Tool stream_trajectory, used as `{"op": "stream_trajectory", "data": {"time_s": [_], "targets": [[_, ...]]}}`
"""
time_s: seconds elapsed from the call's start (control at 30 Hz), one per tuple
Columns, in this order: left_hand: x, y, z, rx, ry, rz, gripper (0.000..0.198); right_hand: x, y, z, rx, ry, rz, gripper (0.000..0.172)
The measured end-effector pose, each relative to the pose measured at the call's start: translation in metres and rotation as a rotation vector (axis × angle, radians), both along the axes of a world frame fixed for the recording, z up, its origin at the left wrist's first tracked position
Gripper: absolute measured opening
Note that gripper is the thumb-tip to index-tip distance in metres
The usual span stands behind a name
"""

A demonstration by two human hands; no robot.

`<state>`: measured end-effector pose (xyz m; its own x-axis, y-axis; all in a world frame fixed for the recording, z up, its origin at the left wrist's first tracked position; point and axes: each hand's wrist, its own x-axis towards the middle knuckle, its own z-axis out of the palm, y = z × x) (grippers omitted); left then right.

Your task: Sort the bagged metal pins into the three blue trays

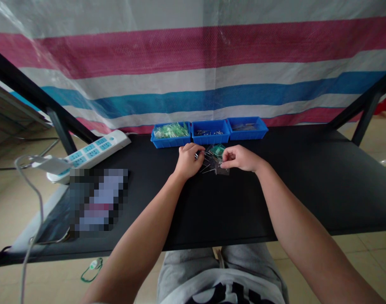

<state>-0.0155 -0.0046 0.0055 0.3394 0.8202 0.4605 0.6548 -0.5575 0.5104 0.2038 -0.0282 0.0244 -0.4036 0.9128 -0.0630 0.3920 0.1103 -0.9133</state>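
We saw the left hand [188,160] grasping what looked like pins [197,155]; the right hand [241,158] pinched a clear bag [222,170] over the desk [218,211], near blue bins [211,138].

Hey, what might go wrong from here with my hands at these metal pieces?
Loose metal pieces lie between the left hand and right hand, so a careless brush might scatter them.

A white cable loops past the left end of the table; if snagged, it could tug the charger at the power strip.
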Motion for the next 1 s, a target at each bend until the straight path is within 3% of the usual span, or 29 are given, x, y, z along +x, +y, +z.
{"op": "stream_trajectory", "data": {"time_s": [0.1,0.23,0.3,0.43,0.6,0.77,0.9,1.0], "targets": [[0.001,-0.005,0.002,-0.008,-0.091,-0.105,0.025,-0.007,0.002,-0.005,-0.027,0.226,-0.135,0.033],[0.002,-0.008,0.001,-0.049,-0.126,-0.227,0.034,-0.018,0.004,-0.012,-0.017,0.334,-0.219,0.033],[0.003,-0.008,-0.001,-0.035,-0.101,-0.226,0.034,-0.022,0.006,-0.016,0.051,0.338,-0.223,0.028],[0.006,-0.006,-0.004,0.009,-0.112,-0.207,0.014,-0.025,0.007,-0.023,0.208,0.276,-0.262,0.019],[0.008,-0.003,-0.006,0.103,-0.165,-0.134,0.016,-0.027,0.006,-0.023,0.31,0.273,-0.277,0.016],[0.008,-0.004,-0.005,0.146,-0.195,-0.131,0.017,-0.027,0.004,-0.021,0.324,0.253,-0.257,0.016],[0.008,-0.006,-0.004,0.073,-0.215,-0.149,0.01,-0.029,0.003,-0.022,0.313,0.27,-0.286,0.017],[0.01,-0.008,-0.004,-0.01,-0.273,-0.125,0.012,-0.033,0.003,-0.022,0.266,0.311,-0.338,0.029]]}}
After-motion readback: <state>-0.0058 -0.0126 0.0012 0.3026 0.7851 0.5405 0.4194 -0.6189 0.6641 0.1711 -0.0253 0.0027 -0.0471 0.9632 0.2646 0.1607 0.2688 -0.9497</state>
